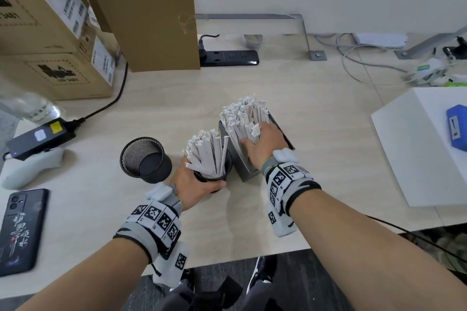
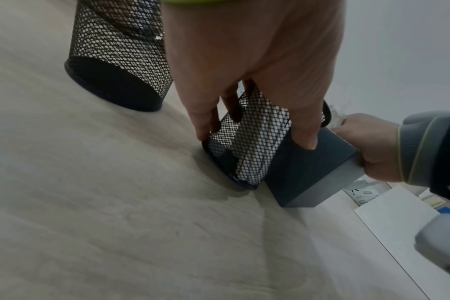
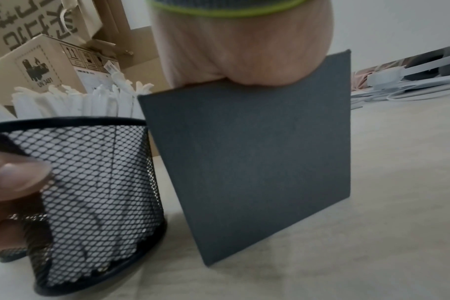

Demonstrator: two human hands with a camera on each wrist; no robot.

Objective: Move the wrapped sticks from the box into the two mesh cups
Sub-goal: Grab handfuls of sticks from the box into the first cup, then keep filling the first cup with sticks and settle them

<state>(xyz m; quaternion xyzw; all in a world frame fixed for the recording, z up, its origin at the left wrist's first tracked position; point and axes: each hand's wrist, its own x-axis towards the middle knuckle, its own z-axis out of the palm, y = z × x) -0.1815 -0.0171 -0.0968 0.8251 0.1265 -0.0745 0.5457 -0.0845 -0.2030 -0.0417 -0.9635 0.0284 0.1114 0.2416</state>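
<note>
- Wrapped sticks (image 1: 242, 118): most stand in the dark grey box (image 1: 246, 171) at the middle of the table (image 1: 328, 146); the box is tilted toward the nearer cup.
- A smaller bundle of sticks (image 1: 204, 154) already stands in the nearer mesh cup (image 1: 214, 174), which touches or stands just beside the box.
- The second mesh cup (image 1: 145, 160) stands apart to the left and holds no sticks.
- Left hand (image 1: 194, 184): curled round the nearer cup, thumb at the front, fingers behind, steadying it on the table.
- Right hand (image 1: 265, 144): laid over the sticks in the box, palm against the box's near wall; the fingers are buried among the sticks, so whether they pinch a bundle cannot be told.
- Progress, as judged: one cup partly loaded, the other untouched, the box still well stocked. Less than half appears done.
- Remaining: further handfuls to the nearer cup, then the full share to the empty cup.
- Other items present: a phone (image 1: 21, 230), a power strip (image 1: 228, 57), cardboard cartons (image 1: 50, 33).
</note>
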